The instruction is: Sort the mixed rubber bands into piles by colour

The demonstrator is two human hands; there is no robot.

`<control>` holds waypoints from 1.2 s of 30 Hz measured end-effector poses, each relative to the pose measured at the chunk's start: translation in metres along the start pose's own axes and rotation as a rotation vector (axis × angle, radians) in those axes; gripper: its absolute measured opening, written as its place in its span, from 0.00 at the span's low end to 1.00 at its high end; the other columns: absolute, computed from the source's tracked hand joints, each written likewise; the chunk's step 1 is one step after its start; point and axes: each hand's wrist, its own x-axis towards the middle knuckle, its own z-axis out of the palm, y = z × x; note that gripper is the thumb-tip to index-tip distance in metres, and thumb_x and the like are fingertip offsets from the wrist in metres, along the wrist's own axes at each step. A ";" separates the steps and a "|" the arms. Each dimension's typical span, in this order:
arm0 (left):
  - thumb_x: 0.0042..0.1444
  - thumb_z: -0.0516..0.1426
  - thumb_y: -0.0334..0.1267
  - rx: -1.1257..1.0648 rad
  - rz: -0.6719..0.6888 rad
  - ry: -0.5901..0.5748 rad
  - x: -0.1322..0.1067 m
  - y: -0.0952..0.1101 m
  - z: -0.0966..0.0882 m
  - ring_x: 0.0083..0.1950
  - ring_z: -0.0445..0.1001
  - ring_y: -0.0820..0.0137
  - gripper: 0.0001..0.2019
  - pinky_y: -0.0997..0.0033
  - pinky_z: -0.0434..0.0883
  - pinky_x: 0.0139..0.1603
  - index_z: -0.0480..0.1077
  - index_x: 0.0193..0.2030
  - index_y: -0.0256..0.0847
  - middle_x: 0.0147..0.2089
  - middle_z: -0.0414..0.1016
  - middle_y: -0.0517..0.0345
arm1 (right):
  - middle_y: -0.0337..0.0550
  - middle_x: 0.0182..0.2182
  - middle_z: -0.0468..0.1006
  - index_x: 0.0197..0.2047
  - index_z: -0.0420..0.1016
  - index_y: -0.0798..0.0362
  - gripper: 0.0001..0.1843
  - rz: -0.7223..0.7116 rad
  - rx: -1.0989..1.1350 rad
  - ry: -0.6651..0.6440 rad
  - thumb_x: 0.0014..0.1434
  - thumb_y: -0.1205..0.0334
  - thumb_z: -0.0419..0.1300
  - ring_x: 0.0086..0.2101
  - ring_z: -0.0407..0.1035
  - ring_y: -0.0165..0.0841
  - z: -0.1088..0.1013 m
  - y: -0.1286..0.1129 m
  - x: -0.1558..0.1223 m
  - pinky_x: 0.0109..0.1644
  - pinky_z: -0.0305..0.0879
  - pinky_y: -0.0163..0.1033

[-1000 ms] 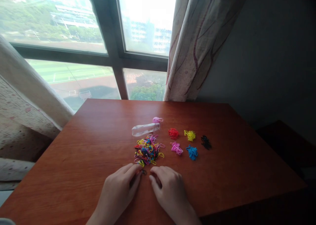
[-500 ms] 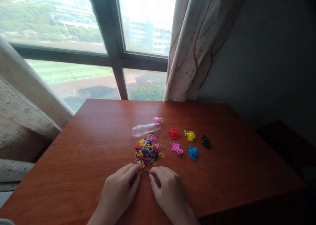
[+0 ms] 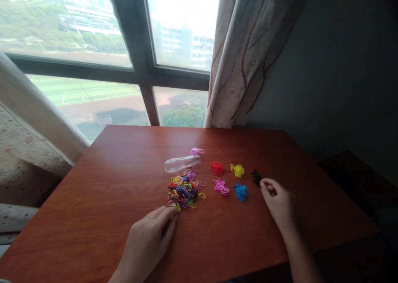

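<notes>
The right hand (image 3: 280, 202) has thumb and forefinger drawn close together, their tips at the near right edge of the small black pile of bands (image 3: 256, 177); whether a band sits between them I cannot tell. The hand is turned back-up, its other fingers curled under, and the wrist is roughly in line with the forearm, which reaches up and leftward from the lower right. The left hand (image 3: 151, 235) rests low, back of the hand upward, fingers bent together and the thumb lying alongside with a narrow gap behind its tip. Its fingertips are at the near edge of the mixed pile of bands (image 3: 185, 189), right by a yellow loop; I cannot make out whether anything is pinched there. The two hands are well apart.

Between the mixed pile and the black one lie four single-colour piles: the red pile (image 3: 217, 168) and yellow pile (image 3: 238, 170) farther off, the pink pile (image 3: 221, 187) and blue pile (image 3: 240, 191) nearer. Beyond the mixed pile a clear bottle (image 3: 182, 164) lies on its side, a pink looped piece (image 3: 195, 151) by its right end. All this is on a reddish-brown table (image 3: 102, 192), before a window (image 3: 141, 73) and a patterned curtain (image 3: 233, 67)
</notes>
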 end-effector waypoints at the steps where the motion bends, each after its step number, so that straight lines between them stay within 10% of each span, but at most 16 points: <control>1: 0.64 0.51 0.39 0.002 0.000 -0.001 0.000 0.000 0.000 0.35 0.81 0.69 0.09 0.74 0.72 0.32 0.73 0.42 0.48 0.38 0.81 0.63 | 0.43 0.23 0.77 0.36 0.79 0.52 0.20 0.011 -0.024 0.001 0.62 0.46 0.53 0.23 0.70 0.34 0.000 0.006 0.004 0.28 0.62 0.36; 16: 0.64 0.51 0.38 -0.036 -0.026 -0.026 0.000 0.001 -0.002 0.36 0.81 0.69 0.08 0.74 0.72 0.34 0.73 0.42 0.48 0.38 0.81 0.63 | 0.45 0.24 0.78 0.39 0.80 0.53 0.21 -0.043 -0.078 0.025 0.62 0.47 0.52 0.25 0.72 0.35 0.005 0.010 0.005 0.31 0.62 0.37; 36: 0.63 0.51 0.39 -0.039 -0.033 0.056 0.001 0.001 -0.003 0.38 0.82 0.68 0.10 0.76 0.76 0.35 0.74 0.44 0.47 0.41 0.83 0.60 | 0.41 0.30 0.79 0.38 0.76 0.50 0.11 -0.299 0.297 -0.238 0.67 0.64 0.53 0.29 0.74 0.32 0.038 -0.102 -0.080 0.34 0.68 0.33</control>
